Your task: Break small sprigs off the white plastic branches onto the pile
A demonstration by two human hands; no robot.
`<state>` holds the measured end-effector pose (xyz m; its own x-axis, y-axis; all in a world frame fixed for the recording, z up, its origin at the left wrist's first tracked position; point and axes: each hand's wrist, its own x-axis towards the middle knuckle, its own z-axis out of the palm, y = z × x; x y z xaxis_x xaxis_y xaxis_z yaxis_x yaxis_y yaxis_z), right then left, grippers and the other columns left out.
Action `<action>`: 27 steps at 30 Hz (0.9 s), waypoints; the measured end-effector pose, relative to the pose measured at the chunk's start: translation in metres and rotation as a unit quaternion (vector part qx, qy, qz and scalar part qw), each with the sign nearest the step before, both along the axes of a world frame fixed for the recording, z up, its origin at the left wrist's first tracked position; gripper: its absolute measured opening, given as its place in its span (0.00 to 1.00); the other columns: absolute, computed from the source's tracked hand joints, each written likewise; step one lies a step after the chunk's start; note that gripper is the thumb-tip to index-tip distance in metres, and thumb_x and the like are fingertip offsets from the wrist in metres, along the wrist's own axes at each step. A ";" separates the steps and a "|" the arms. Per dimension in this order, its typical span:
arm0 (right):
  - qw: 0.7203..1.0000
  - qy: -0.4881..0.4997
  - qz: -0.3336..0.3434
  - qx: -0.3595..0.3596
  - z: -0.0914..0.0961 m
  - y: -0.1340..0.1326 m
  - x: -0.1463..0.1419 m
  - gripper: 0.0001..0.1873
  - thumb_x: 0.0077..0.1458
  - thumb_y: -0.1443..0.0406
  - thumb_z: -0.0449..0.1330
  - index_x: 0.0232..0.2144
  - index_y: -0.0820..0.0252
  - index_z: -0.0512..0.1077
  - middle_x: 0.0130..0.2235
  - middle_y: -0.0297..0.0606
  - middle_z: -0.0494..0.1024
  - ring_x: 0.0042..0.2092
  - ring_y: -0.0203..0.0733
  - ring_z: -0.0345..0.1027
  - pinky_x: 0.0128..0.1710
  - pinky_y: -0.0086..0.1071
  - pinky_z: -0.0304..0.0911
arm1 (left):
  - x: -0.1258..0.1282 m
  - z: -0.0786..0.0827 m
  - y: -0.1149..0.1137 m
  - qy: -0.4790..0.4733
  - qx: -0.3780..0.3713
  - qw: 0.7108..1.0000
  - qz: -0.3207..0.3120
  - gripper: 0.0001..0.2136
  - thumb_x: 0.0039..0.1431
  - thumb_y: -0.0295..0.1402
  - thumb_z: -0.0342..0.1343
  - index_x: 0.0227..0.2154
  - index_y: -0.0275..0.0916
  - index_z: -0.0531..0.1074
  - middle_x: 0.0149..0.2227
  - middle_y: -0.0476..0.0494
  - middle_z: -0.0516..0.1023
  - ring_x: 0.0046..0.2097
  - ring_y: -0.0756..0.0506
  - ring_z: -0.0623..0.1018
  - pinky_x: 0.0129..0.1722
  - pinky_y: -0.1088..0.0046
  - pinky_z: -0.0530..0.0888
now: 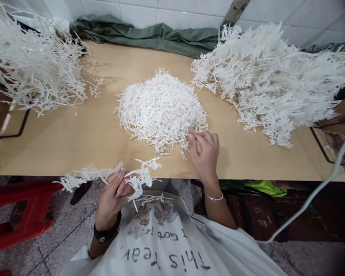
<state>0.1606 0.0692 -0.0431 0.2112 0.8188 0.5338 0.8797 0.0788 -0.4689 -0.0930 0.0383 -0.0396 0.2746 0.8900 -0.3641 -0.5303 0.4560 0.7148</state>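
Note:
My left hand is closed around a white plastic branch, whose forked twigs stick out to both sides above my lap, just off the table's front edge. Small white sprigs lie heaped in a central pile on the table. At that pile's lower right edge is my right hand, its thumb and forefinger pinched together by the sprigs. Whether a sprig sits between those fingertips I cannot make out.
Long bare white branches are piled at the left; a large heap of bushy white branches stands right. Green cloth lies along the tiled wall. A red stool is below left, and a white cable hangs at right.

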 end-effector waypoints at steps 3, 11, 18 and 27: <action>0.977 0.140 0.160 -0.004 0.002 -0.010 -0.013 0.14 0.61 0.57 0.51 0.37 0.59 0.71 0.34 0.40 0.73 0.38 0.42 0.64 0.39 0.38 0.60 | 0.002 0.000 0.000 -0.010 0.008 1.000 -0.021 0.29 0.52 0.44 0.60 0.11 0.34 0.48 0.12 0.59 0.41 0.16 0.59 0.44 0.15 0.85 0.53; 0.854 0.287 0.369 -0.230 0.014 -0.024 -0.052 0.16 0.62 0.58 0.49 0.27 0.61 0.66 0.25 0.33 0.66 0.26 0.32 0.59 0.26 0.29 0.55 | 0.008 0.002 -0.002 0.010 0.004 0.995 -0.100 0.30 0.50 0.48 0.60 0.11 0.36 0.50 0.12 0.58 0.44 0.16 0.58 0.48 0.16 0.82 0.54; 0.814 0.341 0.379 -0.277 0.022 -0.033 -0.033 0.23 0.64 0.59 0.48 0.17 0.60 0.59 0.18 0.29 0.60 0.21 0.28 0.52 0.23 0.27 0.49 | -0.011 0.004 -0.007 0.091 -0.023 0.990 -0.105 0.27 0.51 0.48 0.60 0.13 0.36 0.53 0.14 0.58 0.45 0.18 0.57 0.48 0.17 0.81 0.50; 0.801 0.405 0.334 -0.287 0.036 -0.042 -0.035 0.22 0.64 0.58 0.47 0.19 0.59 0.55 0.21 0.28 0.56 0.22 0.29 0.48 0.24 0.28 0.48 | -0.018 0.009 -0.015 0.079 -0.030 0.988 -0.127 0.24 0.52 0.46 0.61 0.16 0.36 0.56 0.16 0.58 0.45 0.19 0.56 0.45 0.18 0.80 0.49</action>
